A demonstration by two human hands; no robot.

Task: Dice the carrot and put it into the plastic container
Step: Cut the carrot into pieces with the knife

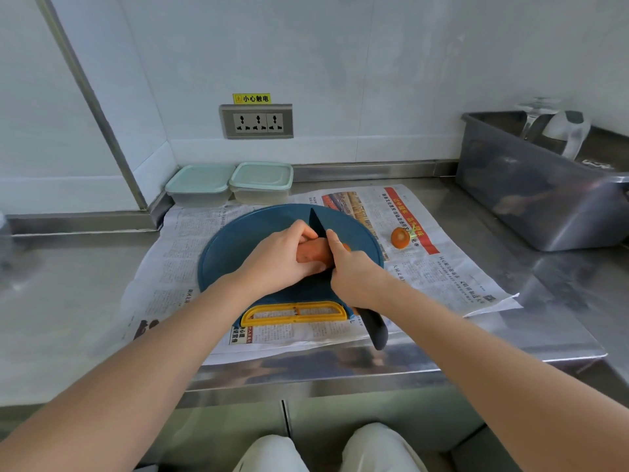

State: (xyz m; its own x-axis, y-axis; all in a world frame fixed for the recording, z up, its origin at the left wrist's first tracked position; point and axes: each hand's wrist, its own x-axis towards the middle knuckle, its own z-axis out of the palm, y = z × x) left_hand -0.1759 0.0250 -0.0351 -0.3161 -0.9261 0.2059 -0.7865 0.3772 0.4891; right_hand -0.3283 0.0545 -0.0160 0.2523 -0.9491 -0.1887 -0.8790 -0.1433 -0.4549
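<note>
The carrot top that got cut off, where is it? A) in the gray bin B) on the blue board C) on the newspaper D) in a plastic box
C: the carrot top lies on the newspaper, right of the blue cutting board.

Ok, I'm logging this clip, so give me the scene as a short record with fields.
left hand: holds carrot down on blue cutting board
right hand: grips black knife, blade across carrot
carrot top: cut off, on newspaper right of board
plastic containers: two, lids on, by back wall
diced pieces: none visible
</note>
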